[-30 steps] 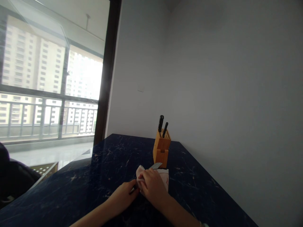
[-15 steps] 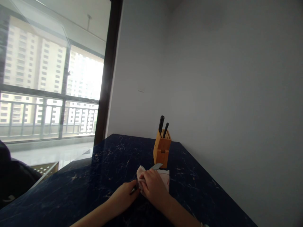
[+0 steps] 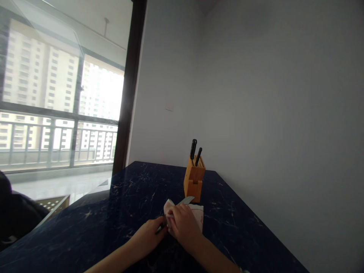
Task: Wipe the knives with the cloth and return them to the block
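My left hand (image 3: 148, 234) is closed around the dark handle of a knife (image 3: 186, 200), whose blade points away to the upper right. With fingers bent, my right hand (image 3: 184, 226) grips a white cloth with pinkish-red marks (image 3: 198, 213). The cloth is folded around the middle of the knife, and the blade's tip sticks out beyond it. Just past the tip stands a wooden knife block (image 3: 194, 182). Two black-handled knives (image 3: 196, 151) are in its top slots. Part of the handle is hidden by my left fingers.
The dark blue marbled table (image 3: 136, 197) runs back to a grey wall (image 3: 256, 113). A glass door with a dark frame (image 3: 127, 87) is on the left. Beyond the table's left edge are a dark object (image 3: 19, 212) and a perforated seat (image 3: 52, 203).
Almost nothing differs. Both hands, the knife and the cloth hold nearly the same place, and the whole view has shifted very slightly.
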### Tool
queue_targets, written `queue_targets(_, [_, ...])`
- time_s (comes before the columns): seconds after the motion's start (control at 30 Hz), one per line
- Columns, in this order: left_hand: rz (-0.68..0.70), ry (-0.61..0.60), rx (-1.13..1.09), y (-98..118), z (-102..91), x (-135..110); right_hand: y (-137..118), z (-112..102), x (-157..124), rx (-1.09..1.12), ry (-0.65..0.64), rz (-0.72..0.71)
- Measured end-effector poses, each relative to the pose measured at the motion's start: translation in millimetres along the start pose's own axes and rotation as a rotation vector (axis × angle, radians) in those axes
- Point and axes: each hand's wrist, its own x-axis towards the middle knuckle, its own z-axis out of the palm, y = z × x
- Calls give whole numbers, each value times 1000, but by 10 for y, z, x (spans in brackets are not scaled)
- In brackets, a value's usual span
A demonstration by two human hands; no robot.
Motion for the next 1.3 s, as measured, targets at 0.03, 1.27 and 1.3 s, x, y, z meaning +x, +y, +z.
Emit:
queue_targets(0.03, [-1,2,3,2,-2,1,-11,-6,1,-12,-9,-24])
queue_targets(1.27, [-19,29,42,-33,28,4,129,-156,66,-162,5,-4])
queue_targets(1.3, [-25,29,47,-34,28,3,143,-153,66,-152,18,24])
